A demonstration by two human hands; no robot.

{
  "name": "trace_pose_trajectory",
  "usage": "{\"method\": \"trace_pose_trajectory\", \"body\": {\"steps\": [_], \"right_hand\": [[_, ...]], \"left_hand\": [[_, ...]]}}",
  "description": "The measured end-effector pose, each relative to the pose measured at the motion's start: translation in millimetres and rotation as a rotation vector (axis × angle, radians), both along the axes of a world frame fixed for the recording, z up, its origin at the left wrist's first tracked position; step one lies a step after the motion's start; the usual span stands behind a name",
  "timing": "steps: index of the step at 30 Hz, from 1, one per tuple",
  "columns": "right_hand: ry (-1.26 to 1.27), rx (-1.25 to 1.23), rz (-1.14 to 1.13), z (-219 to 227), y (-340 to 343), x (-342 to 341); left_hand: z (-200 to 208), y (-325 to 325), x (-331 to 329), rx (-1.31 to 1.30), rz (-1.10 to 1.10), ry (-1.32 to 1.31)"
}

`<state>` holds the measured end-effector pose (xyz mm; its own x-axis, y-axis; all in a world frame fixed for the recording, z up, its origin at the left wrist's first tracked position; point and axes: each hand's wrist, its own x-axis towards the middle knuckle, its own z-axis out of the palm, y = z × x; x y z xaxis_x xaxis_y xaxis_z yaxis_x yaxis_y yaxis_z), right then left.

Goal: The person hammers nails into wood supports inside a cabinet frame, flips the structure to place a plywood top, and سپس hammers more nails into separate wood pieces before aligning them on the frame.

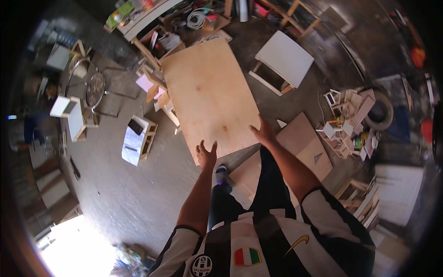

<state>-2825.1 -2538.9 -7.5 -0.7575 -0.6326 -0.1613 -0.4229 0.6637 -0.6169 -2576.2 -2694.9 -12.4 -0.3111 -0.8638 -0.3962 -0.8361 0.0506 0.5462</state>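
A large pale plywood sheet (207,87) with a few dark knots lies in front of me, its near edge slanting. My left hand (206,153) is at the near left part of that edge, fingers spread apart over the wood. At the near right corner is my right hand (263,131), its thumb reaching over the top and a finger along the side edge. The thumb and finger stand apart; the other fingers are partly hidden. Whether either hand presses on the sheet, I cannot tell.
A white-topped small table (286,57) stands to the right of the sheet. Brown boards (302,147) lie by my right leg. A small stool (138,138) with a dark phone (135,126) is at left. Wood offcuts (350,111) pile beside a tyre (382,111).
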Motion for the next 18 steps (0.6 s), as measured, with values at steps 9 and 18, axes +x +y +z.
{"method": "trace_pose_trajectory", "body": {"steps": [9, 18], "right_hand": [[-0.356, 0.051, -0.450, 81.3, 137.4, 159.2], [-0.299, -0.082, -0.852, 123.6, 314.7, 244.2]], "left_hand": [[24.8, 107.2, 0.6, 0.338, -0.650, 0.143], [58.4, 294.7, 1.9, 0.639, -1.000, 0.161]]}}
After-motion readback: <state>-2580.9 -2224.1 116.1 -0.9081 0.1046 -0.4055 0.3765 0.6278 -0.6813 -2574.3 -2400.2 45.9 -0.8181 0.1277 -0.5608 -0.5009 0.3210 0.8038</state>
